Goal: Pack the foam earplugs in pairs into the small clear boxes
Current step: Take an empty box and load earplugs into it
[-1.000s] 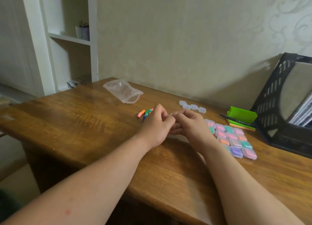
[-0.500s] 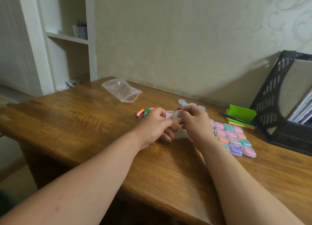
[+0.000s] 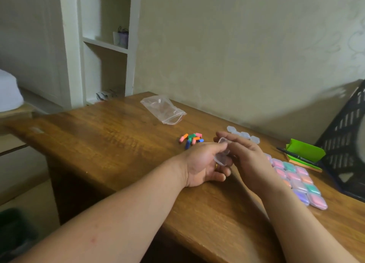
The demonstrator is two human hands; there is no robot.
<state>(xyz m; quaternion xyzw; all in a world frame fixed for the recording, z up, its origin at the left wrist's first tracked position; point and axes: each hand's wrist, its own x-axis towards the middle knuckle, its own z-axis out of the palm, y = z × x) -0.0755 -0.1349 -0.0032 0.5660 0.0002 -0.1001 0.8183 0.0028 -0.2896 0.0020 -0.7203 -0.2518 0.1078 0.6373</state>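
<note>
A small clear box (image 3: pixel 222 152) hangs open between my two hands above the wooden desk (image 3: pixel 118 144). My left hand (image 3: pixel 201 166) grips its lower half and my right hand (image 3: pixel 245 156) pinches its lid from the right. Several loose foam earplugs (image 3: pixel 191 138) in pink, orange, green and blue lie in a heap just beyond my left hand. A short row of empty clear boxes (image 3: pixel 244 134) sits behind my right hand. Several shut boxes with coloured earplugs inside (image 3: pixel 296 180) lie in a block to the right.
An empty clear zip bag (image 3: pixel 164 110) lies at the desk's far side. A green sticky-note holder with a black pen (image 3: pixel 304 154) and a black mesh file rack (image 3: pixel 347 142) stand at the right. White shelves (image 3: pixel 106 45) rise at the back left.
The hands have lifted apart from a closed huddle; the clear box between them has been opened and turned. The camera view has swung to the left.
</note>
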